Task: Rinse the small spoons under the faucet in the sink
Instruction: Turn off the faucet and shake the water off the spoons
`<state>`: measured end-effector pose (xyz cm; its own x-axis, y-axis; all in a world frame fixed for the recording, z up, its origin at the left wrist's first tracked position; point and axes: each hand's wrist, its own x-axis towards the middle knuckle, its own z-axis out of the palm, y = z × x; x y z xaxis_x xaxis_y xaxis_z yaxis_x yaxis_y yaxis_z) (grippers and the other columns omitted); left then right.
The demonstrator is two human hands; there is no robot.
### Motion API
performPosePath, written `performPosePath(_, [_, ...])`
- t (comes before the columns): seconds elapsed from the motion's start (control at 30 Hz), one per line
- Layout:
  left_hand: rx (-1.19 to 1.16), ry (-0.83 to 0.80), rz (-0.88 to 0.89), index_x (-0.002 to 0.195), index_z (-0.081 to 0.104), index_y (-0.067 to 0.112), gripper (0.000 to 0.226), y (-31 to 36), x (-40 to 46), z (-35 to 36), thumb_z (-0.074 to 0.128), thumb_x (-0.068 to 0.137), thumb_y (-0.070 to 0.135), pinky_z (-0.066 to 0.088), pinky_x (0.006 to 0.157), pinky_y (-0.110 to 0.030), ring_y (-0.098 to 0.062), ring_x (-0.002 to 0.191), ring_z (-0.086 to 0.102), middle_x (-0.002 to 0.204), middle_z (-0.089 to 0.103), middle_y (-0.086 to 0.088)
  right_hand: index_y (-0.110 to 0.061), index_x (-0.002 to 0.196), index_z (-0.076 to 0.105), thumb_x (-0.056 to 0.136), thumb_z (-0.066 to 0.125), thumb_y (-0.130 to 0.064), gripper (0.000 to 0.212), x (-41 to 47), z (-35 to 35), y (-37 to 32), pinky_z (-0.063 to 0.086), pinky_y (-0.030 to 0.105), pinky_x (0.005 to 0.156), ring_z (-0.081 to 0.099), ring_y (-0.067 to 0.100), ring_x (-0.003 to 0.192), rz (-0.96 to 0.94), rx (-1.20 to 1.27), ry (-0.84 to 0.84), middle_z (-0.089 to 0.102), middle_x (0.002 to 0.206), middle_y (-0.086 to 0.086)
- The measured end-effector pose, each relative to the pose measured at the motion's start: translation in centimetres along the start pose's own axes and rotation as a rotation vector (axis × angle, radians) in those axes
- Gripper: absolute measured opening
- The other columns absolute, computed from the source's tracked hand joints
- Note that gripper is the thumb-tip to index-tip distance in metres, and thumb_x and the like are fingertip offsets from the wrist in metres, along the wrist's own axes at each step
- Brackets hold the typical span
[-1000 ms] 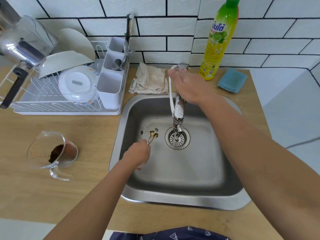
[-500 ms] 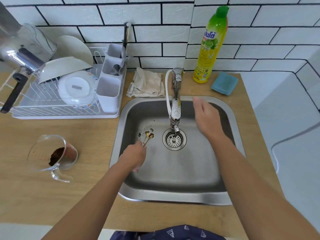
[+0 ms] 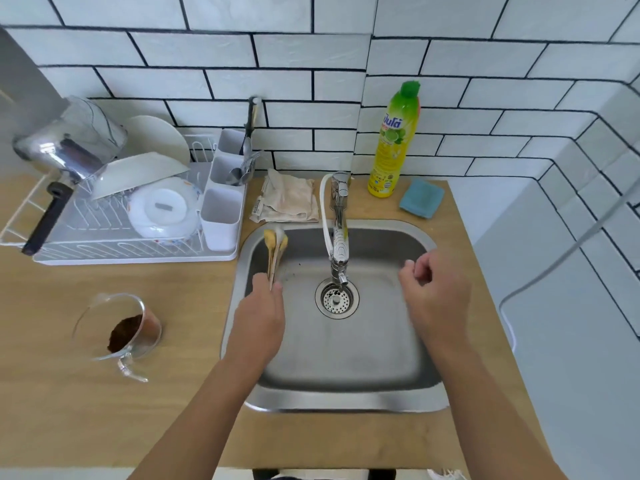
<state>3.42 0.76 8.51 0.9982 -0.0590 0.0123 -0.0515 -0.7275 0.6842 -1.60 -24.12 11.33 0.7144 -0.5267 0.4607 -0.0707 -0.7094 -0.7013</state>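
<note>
Steel sink (image 3: 408, 393), left hand (image 3: 258, 320) pinching small spoons (image 3: 275, 251) far from faucet (image 3: 339, 251), right hand (image 3: 438, 289) loosely curled, empty; could slip.

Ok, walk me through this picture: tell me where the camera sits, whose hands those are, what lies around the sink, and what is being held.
There is no machine. A person wears one camera on the head, looking down at their own bare hands. The left hand pinches the small spoons, bowls pointing away, over the left side of the sink. The right hand holds nothing, fingers loosely curled, right of the faucet. On the wooden counter: a dish rack, a glass cup with brown powder, a cloth, a soap bottle and a blue sponge.
</note>
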Motion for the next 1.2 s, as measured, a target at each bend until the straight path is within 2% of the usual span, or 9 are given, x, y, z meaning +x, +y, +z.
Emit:
performPosePath(0.1, [0.106,-0.17,-0.103,0.086,0.032,0.02,0.02,-1.1,0.5,1.9,0.035,0.106,0.024,0.045,0.051,-0.039,-0.03,0.059,0.054,0.076,0.062,-0.009,-0.022,0.091,0.063,0.086,0.068,-0.014,0.011,-1.3,1.5,1.4,0.047,0.024,0.08,0.062,0.006,0.09,0.106,-0.062,-0.36,0.067,0.101,0.002])
performPosePath(0.2, [0.323,-0.639,-0.332,0.076,0.043,0.013,0.03,-2.1,0.9,2.7,0.035,0.105,0.014,0.054,0.052,-0.031,-0.025,0.062,0.063,0.11,0.069,-0.022,-0.012,0.14,0.054,0.088,0.08,-0.033,0.062,-3.7,3.2,3.7,0.041,0.034,0.109,0.054,0.028,0.132,0.335,-0.374,-1.048,0.043,0.152,0.014])
performPosePath(0.33, [0.359,-0.425,-0.215,0.109,0.048,0.006,0.022,-2.7,1.2,2.9,0.033,0.106,0.022,0.059,0.073,-0.045,-0.039,0.086,0.068,0.104,0.067,-0.022,-0.018,0.082,0.052,0.086,0.076,-0.017,0.025,-3.2,3.3,3.6,0.042,0.026,0.069,0.057,0.019,0.079,0.281,-0.225,-0.568,0.052,0.087,-0.003])
performPosePath(0.47, [-0.001,-0.063,-0.075,0.089,0.031,0.029,0.018,-2.1,0.2,2.7,0.032,0.105,0.038,0.055,0.06,-0.05,-0.03,0.065,0.06,0.074,0.057,-0.003,-0.019,0.066,0.037,0.076,0.065,0.0,0.035,-1.9,2.9,2.6,0.033,0.014,0.059,0.042,0.01,0.063,0.057,-0.098,-0.18,0.04,0.065,-0.008])
performPosePath(0.57, [0.01,-0.126,-0.124,0.098,0.036,0.027,0.008,-1.8,1.3,3.0,0.035,0.105,0.025,0.053,0.058,-0.044,-0.028,0.065,0.059,0.082,0.064,-0.009,-0.019,0.092,0.063,0.082,0.069,-0.007,0.016,-2.1,3.5,3.9,0.041,0.009,0.076,0.061,0.021,0.088,0.142,-0.196,-0.525,0.064,0.094,0.001])
performPosePath(0.67, [0.504,-0.691,-0.261,0.116,0.062,0.003,0.023,-1.7,2.2,3.2,0.06,0.098,0.017,0.053,0.076,-0.033,-0.029,0.092,0.067,0.116,0.068,-0.015,-0.012,0.151,0.041,0.089,0.077,-0.037,0.076,-3.3,3.9,5.4,0.041,0.035,0.11,0.051,0.034,0.134,0.353,-0.475,-1.119,0.041,0.154,0.018])
performPosePath(0.93, [0.138,-0.047,-0.031,0.082,0.026,0.028,0.024,-2.3,1.5,4.2,0.031,0.105,0.035,0.036,0.047,-0.034,-0.021,0.058,0.054,0.07,0.056,0.0,-0.019,0.071,0.042,0.08,0.064,-0.004,0.029,-0.7,2.7,3.9,0.031,0.022,0.054,0.045,0.015,0.063,0.08,-0.127,-0.199,0.046,0.07,-0.003])
performPosePath(1.1, [0.417,-0.686,-0.347,0.072,0.043,0.015,0.03,-2.7,3.5,3.7,0.042,0.102,0.01,0.054,0.05,-0.027,-0.021,0.062,0.061,0.115,0.067,-0.02,-0.016,0.134,0.059,0.09,0.073,-0.024,0.047,-1.8,3.8,5.7,0.049,0.031,0.091,0.06,0.033,0.118,0.317,-0.476,-1.074,0.064,0.126,0.012])
performPosePath(1.2, [0.461,-0.39,-0.159,0.096,0.047,0.01,0.013,-2.4,3.2,4.0,0.039,0.104,0.018,0.05,0.061,-0.038,-0.032,0.073,0.061,0.099,0.066,-0.019,-0.015,0.101,0.063,0.088,0.074,-0.024,0.02,-1.8,4.1,5.5,0.048,0.034,0.075,0.063,0.029,0.097,0.294,-0.374,-0.78,0.063,0.098,0.002])
